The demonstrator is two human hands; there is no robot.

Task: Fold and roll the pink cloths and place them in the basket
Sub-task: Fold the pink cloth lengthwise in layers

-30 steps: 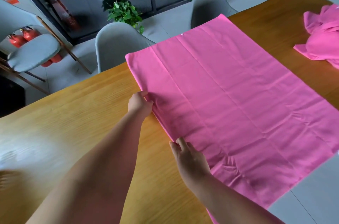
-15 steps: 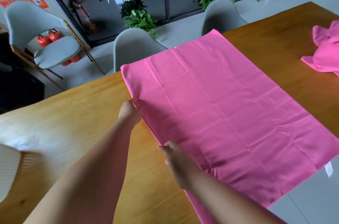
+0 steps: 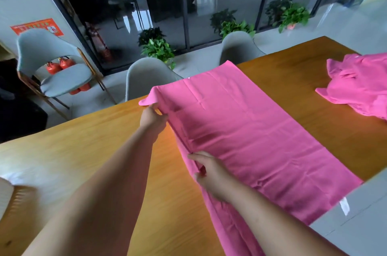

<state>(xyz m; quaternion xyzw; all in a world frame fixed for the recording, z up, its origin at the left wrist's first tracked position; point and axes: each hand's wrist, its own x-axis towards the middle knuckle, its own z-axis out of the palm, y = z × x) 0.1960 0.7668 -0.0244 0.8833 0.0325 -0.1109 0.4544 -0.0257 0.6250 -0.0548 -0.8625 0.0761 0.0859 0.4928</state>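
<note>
A large pink cloth [image 3: 257,140] lies spread across the wooden table [image 3: 83,151], its near end hanging over the table's edge. My left hand [image 3: 151,118] pinches the cloth's left edge near the far corner and holds it lifted off the wood. My right hand [image 3: 206,170] grips the same edge closer to me, also raised, so the left strip of cloth stands up in a ridge. A second pink cloth [image 3: 360,86] lies crumpled at the table's right. A pale ribbed object [image 3: 5,197], possibly the basket, shows at the left border.
Two grey chairs [image 3: 146,76] [image 3: 238,48] stand tucked along the table's far side, a third [image 3: 52,67] against the wall at left. Potted plants [image 3: 159,48] line the glass wall. Grey floor [image 3: 356,213] shows past the table's right edge.
Both hands have taken hold of the cloth's left edge and lifted it off the table, drawing it rightward. The camera view has tilted up.
</note>
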